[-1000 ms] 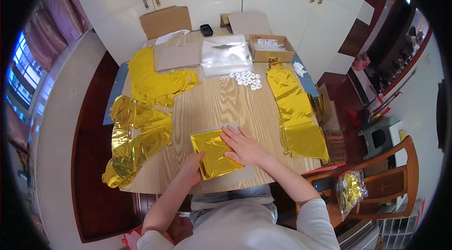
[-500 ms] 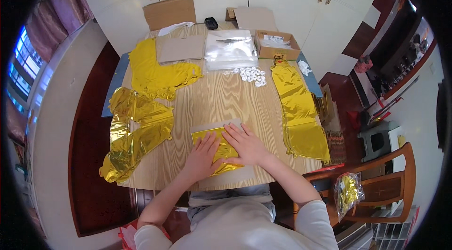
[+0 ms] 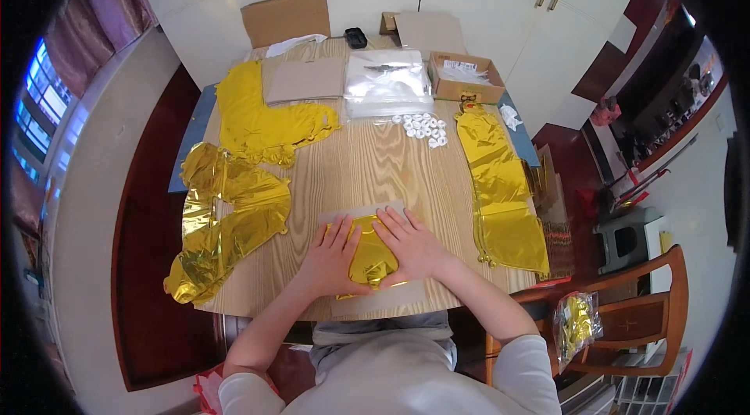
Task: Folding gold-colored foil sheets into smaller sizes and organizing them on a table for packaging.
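Note:
A folded piece of gold foil (image 3: 370, 252), like a flat foil balloon, lies on a grey-brown cardboard sheet (image 3: 391, 302) at the table's near edge. My left hand (image 3: 331, 260) presses flat on its left side, fingers outstretched. On its right side rests my right hand (image 3: 416, 248), palm down with fingers apart. Between the hands the foil shows, creased and bulging toward the near end. Both hands partly hide the foil's edges. Spread gold foil sheets lie around: one at left (image 3: 248, 198), a matte yellow one (image 3: 248, 112) behind it, and a long one (image 3: 500, 190) at right.
At the back are cardboard sheets (image 3: 303, 81), clear plastic bags (image 3: 383, 93), an open carton (image 3: 476, 92) and a small black tray (image 3: 355, 38). White rings (image 3: 423, 129) lie in front of the bags. A wooden chair (image 3: 673, 307) with bagged gold foil (image 3: 578, 318) stands at right.
My hands have slid slightly nearer to me, and the thumbs have moved down toward the foil's near end. More of the foil's middle shows between them, puffed at the near end.

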`<control>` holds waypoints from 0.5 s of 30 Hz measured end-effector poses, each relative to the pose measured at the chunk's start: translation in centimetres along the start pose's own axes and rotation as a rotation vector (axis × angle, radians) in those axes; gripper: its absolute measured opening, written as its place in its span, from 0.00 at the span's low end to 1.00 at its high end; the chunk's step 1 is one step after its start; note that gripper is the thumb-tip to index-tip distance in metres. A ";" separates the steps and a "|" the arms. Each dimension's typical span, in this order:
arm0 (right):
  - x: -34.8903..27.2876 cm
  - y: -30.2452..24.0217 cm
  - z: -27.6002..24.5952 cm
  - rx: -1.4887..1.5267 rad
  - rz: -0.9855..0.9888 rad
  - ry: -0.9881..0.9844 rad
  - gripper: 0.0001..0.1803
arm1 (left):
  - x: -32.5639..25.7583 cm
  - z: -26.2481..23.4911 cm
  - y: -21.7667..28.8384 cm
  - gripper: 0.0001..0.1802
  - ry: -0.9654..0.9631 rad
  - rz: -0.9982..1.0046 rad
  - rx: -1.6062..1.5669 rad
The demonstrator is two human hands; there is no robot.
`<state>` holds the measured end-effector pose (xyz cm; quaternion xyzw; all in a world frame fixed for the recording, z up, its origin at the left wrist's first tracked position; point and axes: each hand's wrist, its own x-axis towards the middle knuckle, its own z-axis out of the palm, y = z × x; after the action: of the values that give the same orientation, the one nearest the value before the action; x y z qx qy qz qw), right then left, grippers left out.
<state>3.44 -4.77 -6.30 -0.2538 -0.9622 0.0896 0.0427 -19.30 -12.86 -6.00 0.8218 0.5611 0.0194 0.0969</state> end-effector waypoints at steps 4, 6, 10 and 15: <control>0.1 0.1 -0.1 -0.025 -0.009 -0.063 0.68 | -0.1 -1.0 -0.3 0.71 -0.082 0.006 0.049; 0.1 0.1 -0.2 -0.045 -0.013 -0.084 0.69 | -0.3 -1.5 -0.7 0.72 -0.134 0.000 0.083; 0.2 -0.2 -0.4 -0.066 -0.009 -0.117 0.71 | -1.6 -1.6 -1.8 0.71 -0.154 -0.052 0.070; 0.2 -0.8 0.0 -0.030 -0.010 -0.091 0.71 | -7.3 0.9 -1.6 0.57 0.078 -0.182 -0.083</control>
<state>2.94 -5.35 -6.10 -0.2450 -0.9657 0.0863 -0.0047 -23.31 -19.19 -6.56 0.7613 0.6355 0.0657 0.1103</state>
